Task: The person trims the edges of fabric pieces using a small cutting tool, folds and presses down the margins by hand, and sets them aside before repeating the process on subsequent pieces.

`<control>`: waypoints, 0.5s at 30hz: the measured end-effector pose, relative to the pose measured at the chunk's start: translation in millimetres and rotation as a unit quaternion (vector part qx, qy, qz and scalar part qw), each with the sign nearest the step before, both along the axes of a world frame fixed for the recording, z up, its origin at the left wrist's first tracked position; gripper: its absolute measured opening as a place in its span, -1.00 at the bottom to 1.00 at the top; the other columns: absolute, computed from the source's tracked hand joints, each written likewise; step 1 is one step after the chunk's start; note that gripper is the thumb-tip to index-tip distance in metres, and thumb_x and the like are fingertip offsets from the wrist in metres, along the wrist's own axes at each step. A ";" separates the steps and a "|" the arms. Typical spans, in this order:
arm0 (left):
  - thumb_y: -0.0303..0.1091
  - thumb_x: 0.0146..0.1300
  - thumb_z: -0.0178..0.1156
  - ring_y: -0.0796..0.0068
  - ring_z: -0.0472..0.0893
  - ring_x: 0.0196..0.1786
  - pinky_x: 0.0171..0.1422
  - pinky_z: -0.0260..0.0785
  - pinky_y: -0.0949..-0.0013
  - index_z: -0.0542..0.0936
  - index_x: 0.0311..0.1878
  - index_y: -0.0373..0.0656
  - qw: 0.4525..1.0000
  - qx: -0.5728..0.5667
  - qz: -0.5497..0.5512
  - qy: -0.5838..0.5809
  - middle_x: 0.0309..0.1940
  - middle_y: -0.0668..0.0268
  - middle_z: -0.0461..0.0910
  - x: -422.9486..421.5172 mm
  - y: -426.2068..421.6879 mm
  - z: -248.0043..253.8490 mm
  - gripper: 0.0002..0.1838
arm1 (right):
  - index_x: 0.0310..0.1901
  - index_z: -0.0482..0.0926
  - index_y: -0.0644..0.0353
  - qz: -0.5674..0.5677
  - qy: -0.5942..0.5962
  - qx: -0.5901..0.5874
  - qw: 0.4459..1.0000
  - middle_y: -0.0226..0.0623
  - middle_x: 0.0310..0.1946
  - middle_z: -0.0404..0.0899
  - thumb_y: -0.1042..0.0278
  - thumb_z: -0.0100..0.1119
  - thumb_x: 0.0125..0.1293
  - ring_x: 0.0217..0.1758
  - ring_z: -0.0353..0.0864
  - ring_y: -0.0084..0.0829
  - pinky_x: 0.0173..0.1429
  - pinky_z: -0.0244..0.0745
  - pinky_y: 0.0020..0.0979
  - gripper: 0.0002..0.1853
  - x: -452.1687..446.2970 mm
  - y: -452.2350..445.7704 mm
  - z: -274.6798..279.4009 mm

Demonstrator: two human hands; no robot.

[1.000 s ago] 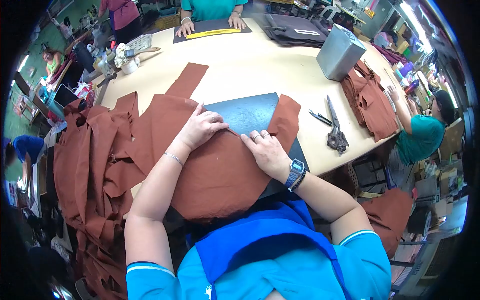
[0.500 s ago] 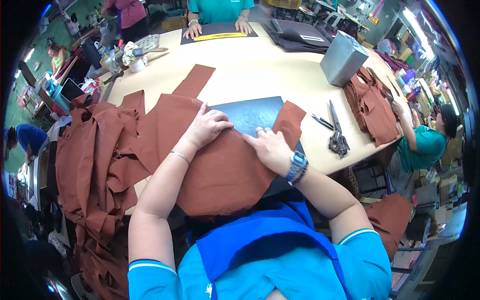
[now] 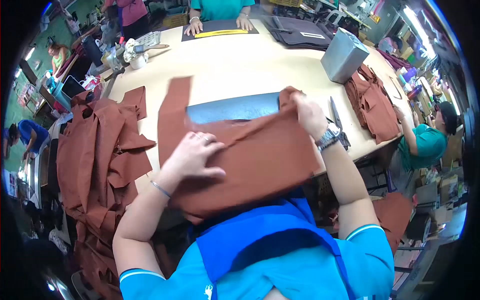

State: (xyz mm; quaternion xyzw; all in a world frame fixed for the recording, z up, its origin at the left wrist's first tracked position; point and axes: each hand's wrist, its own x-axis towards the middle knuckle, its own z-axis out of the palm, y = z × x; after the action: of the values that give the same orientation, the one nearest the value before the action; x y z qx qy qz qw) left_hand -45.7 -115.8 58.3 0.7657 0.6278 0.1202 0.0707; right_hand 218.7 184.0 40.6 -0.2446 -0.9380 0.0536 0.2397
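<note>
Grey scissors (image 3: 336, 115) seem partly hidden behind the right hand (image 3: 310, 116) gripping cloth (image 3: 260, 160).

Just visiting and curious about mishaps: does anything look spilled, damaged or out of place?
Nothing looks spilled or damaged. The messiest spot is the rumpled heap of rust-brown cloth at the left, sagging over the edge of the pale table. The boxy silver metal can seems to lean, perhaps only lens distortion.
</note>
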 end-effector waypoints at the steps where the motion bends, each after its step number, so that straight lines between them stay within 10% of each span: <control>1: 0.38 0.03 0.32 0.01 0.41 0.35 0.43 0.19 -0.02 0.54 0.25 -0.16 0.999 0.030 -0.030 0.003 0.23 0.02 0.46 11.6 -0.8 -9.3 -0.10 | 0.01 0.58 0.19 -0.005 0.053 0.046 0.998 -0.07 -0.17 0.67 0.54 0.13 0.23 -0.04 0.64 -0.03 0.09 0.56 -0.13 -0.71 -9.3 -4.2 16.4; 9: 0.33 0.09 0.31 0.02 0.39 0.32 0.36 0.17 -0.10 0.46 0.33 -0.17 0.989 0.060 0.125 -0.049 0.24 0.01 0.43 109.7 0.7 -30.1 -0.10 | 0.13 0.57 0.21 0.184 0.044 -0.067 0.980 -0.10 0.05 0.62 0.49 0.27 0.25 0.18 0.57 -0.09 0.30 0.47 -0.20 -0.62 -47.5 -74.6 -8.8; 15: -0.18 0.28 0.30 0.11 0.56 0.12 0.16 0.42 0.12 0.61 0.15 -0.21 0.961 0.110 0.239 -0.091 0.00 0.10 0.58 67.1 32.2 -44.8 -0.56 | 0.16 0.58 0.19 0.206 -0.011 -0.023 0.978 -0.15 0.15 0.60 0.38 0.21 0.34 0.21 0.56 -0.14 0.35 0.43 -0.18 -0.64 -51.6 -74.8 -29.3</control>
State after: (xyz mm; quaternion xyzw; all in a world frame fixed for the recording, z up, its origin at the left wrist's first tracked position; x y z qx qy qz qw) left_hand 21.4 -83.6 13.4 0.5827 0.7661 0.2709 0.0117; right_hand 167.2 109.2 11.3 -0.0517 -0.9694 0.1204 0.2077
